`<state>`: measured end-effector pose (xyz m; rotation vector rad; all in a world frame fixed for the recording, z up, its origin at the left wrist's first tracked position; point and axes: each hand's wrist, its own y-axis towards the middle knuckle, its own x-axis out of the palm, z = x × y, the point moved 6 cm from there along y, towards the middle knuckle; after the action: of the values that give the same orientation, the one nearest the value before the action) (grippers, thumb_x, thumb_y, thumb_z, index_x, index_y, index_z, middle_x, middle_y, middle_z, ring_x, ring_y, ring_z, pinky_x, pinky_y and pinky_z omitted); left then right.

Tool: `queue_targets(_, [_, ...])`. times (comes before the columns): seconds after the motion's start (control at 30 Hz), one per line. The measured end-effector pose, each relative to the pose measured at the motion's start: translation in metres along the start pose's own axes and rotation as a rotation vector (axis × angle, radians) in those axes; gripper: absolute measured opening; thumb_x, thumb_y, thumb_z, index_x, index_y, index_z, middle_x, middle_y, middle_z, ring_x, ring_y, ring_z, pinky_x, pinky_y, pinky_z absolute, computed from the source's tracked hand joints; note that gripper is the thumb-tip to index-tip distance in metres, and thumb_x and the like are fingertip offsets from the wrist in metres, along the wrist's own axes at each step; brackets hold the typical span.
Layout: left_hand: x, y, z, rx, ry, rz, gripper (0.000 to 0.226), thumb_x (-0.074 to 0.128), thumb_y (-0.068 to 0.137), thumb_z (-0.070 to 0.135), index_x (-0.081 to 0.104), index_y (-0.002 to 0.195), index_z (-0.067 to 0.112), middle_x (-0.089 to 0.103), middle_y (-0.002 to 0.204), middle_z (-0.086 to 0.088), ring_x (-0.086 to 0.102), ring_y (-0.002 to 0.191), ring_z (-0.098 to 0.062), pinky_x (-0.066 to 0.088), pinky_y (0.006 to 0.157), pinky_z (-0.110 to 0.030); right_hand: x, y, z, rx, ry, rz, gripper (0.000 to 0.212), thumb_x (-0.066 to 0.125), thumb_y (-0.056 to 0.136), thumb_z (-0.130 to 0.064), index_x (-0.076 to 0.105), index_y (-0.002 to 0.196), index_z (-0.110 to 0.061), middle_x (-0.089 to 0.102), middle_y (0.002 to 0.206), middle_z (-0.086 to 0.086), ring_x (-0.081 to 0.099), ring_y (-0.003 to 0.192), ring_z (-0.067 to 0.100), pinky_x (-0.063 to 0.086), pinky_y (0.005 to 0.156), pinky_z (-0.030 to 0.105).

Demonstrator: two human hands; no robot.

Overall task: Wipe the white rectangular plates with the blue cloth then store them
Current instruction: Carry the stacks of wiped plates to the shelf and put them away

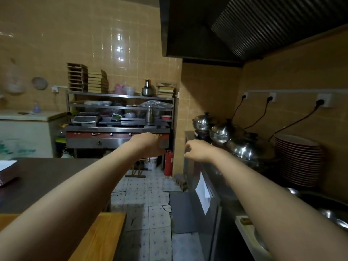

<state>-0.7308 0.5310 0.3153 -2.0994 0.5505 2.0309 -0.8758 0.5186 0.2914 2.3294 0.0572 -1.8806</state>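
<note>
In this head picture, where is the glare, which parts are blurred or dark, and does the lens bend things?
Head view: bright glare patches on the tiled wall; the left edge is blurred, the round wall hanging there soft; the hood overhead is almost black; the wide lens stretches both forearms toward the lower corners.

Dark table (pixel 49 178) on the left, and right at its far-left edge sits a stack of white plates (pixel 6 165). In front of it, a wooden tabletop (pixel 101 236). Over on the right, the steel counter (pixel 222 180) carries three lidded metal pots (pixel 220 133) in a row, with a tall stack of red-rimmed dishes (pixel 299 161) by the wall. Down on the tiled floor (pixel 150 213): a red fire extinguisher (pixel 168 162) and a white bucket (pixel 151 162), standing near each other.
</note>
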Motion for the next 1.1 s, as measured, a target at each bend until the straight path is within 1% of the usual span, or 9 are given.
queue_targets(0.13, [0.019,0.065,-0.021,-0.008,-0.029,-0.024,0.034,0.049,0.094,0.038,0.056,0.121,0.018,0.060,0.117,-0.007,0.055,0.101,-0.022,0.041,0.078,-0.029,0.011,0.068,0.024,0.038,-0.007,-0.003,0.038,0.054,0.091,-0.025,0.056,0.121,-0.002,0.056,0.124,0.016,0.054,0.112,0.030,0.046,0.095,0.038])
queue_targets(0.27, [0.035,0.133,-0.043,-0.041,-0.069,-0.021,0.033,0.049,0.093,0.037,0.056,0.120,0.019,0.060,0.113,-0.007,0.055,0.099,-0.023,0.044,0.080,-0.032,0.015,0.139,0.038,0.034,0.050,-0.003,0.039,0.054,0.092,-0.023,0.054,0.122,0.001,0.056,0.124,0.018,0.055,0.112,0.031,0.047,0.094,0.041])
queue_targets(0.33, [0.043,0.170,-0.053,-0.065,-0.078,-0.008,0.032,0.048,0.092,0.039,0.058,0.115,0.019,0.060,0.107,-0.006,0.053,0.092,-0.022,0.043,0.078,-0.032,0.017,0.177,0.044,0.014,0.071,0.003,0.038,0.054,0.092,-0.022,0.054,0.122,0.000,0.056,0.125,0.018,0.055,0.112,0.031,0.046,0.095,0.041])
queue_targets(0.37, [0.049,0.189,-0.059,-0.078,-0.073,-0.008,0.031,0.048,0.092,0.040,0.058,0.114,0.020,0.060,0.108,-0.006,0.052,0.090,-0.022,0.043,0.078,-0.032,0.017,0.198,0.048,0.003,0.075,0.011,0.039,0.054,0.091,-0.022,0.054,0.123,0.000,0.056,0.125,0.017,0.055,0.112,0.031,0.046,0.096,0.041])
queue_targets(0.5, [0.065,0.275,-0.084,-0.117,-0.021,-0.014,0.037,0.050,0.091,0.041,0.058,0.119,0.019,0.061,0.118,-0.007,0.057,0.107,-0.025,0.046,0.085,-0.034,0.015,0.288,0.065,-0.049,0.084,0.024,0.042,0.055,0.091,-0.023,0.053,0.126,-0.001,0.056,0.128,0.016,0.054,0.114,0.030,0.045,0.098,0.040])
queue_targets(0.67, [0.054,0.387,-0.129,-0.190,0.000,0.005,0.042,0.049,0.092,0.043,0.058,0.120,0.014,0.062,0.116,-0.008,0.058,0.105,-0.024,0.047,0.085,-0.034,-0.004,0.413,0.080,-0.120,0.114,0.029,0.042,0.057,0.091,-0.026,0.055,0.124,0.001,0.057,0.126,0.018,0.054,0.114,0.031,0.044,0.098,0.042])
queue_targets(0.8, [0.059,0.456,-0.165,-0.213,0.034,0.016,0.042,0.048,0.092,0.046,0.059,0.117,0.014,0.061,0.114,-0.009,0.057,0.103,-0.026,0.046,0.079,-0.033,-0.005,0.499,0.084,-0.153,0.129,0.048,0.042,0.062,0.087,-0.026,0.058,0.119,0.001,0.060,0.121,0.019,0.057,0.110,0.031,0.046,0.095,0.043])
queue_targets(0.9, [0.069,0.497,-0.195,-0.229,0.106,-0.001,0.039,0.047,0.092,0.043,0.059,0.115,0.014,0.061,0.114,-0.009,0.057,0.104,-0.026,0.042,0.074,-0.031,0.008,0.555,0.080,-0.182,0.138,0.018,0.039,0.060,0.088,-0.025,0.058,0.119,-0.002,0.060,0.120,0.015,0.057,0.108,0.029,0.048,0.092,0.037])
queue_targets(1.1, [0.097,0.581,-0.276,-0.268,0.127,-0.006,0.038,0.047,0.093,0.042,0.056,0.115,0.014,0.061,0.115,-0.008,0.057,0.103,-0.026,0.047,0.081,-0.034,0.035,0.674,0.061,-0.224,0.169,0.005,0.034,0.055,0.091,-0.022,0.055,0.119,-0.003,0.061,0.115,0.013,0.060,0.099,0.027,0.048,0.083,0.036])
